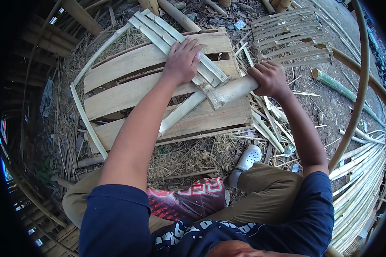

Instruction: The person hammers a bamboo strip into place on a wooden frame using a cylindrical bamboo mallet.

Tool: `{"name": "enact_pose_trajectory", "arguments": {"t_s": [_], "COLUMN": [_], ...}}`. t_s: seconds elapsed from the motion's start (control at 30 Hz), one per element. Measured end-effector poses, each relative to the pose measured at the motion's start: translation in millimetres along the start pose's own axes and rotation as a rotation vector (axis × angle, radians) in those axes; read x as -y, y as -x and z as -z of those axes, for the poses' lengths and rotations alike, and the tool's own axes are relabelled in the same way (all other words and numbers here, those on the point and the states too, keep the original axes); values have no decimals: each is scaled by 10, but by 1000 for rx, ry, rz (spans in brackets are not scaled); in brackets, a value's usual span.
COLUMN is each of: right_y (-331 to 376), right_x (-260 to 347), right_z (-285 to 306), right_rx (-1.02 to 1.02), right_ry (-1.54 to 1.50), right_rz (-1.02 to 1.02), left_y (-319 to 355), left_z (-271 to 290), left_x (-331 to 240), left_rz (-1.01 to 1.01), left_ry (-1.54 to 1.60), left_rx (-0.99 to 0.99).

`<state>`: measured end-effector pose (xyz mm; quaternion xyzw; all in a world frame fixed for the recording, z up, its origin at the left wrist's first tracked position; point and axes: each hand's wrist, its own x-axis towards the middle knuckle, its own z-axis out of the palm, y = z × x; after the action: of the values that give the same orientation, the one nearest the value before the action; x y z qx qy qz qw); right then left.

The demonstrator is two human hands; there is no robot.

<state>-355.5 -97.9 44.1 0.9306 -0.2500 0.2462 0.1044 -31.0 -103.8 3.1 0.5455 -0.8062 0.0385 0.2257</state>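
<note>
My left hand [183, 62] lies flat with its fingers spread over several split bamboo strips [156, 32], pressing on them from above. The strips run side by side, slanting from the far left toward the middle. Under their near end a crosswise bamboo strip [182, 113] reaches toward me. Closed around a short, thick wooden club [238, 90] is my right hand [270, 79]. The club's blunt end is at the near ends of the strips; whether it touches them I cannot tell. All this rests on a slatted wooden platform [128, 92].
A bamboo slat rack [291, 36] lies at the far right. Bamboo poles [360, 188] are piled along the right, and a green bamboo pole [343, 90] lies nearby. Long thin strips [88, 118] bend around the platform's left. Splinters [270, 118] and straw litter the ground.
</note>
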Motion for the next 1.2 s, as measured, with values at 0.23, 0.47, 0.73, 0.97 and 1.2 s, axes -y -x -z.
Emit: {"name": "enact_pose_trajectory", "arguments": {"t_s": [0.23, 0.47, 0.73, 0.97, 1.2], "right_y": [-32, 47, 110, 26, 74], "right_x": [80, 288, 165, 362, 338], "right_z": [-34, -1, -55, 32, -105], "right_rx": [-104, -64, -99, -180, -191], "right_ry": [-10, 100, 124, 61, 30], "right_rz": [-8, -184, -113, -186, -453], "left_y": [-14, -5, -5, -9, 19], "left_z": [-14, -21, -29, -40, -82], "left_x": [20, 48, 18, 28, 29], "left_rz": [3, 0, 5, -1, -18], "left_ry": [-21, -29, -17, -28, -34], "left_rx": [12, -16, 20, 17, 7]}}
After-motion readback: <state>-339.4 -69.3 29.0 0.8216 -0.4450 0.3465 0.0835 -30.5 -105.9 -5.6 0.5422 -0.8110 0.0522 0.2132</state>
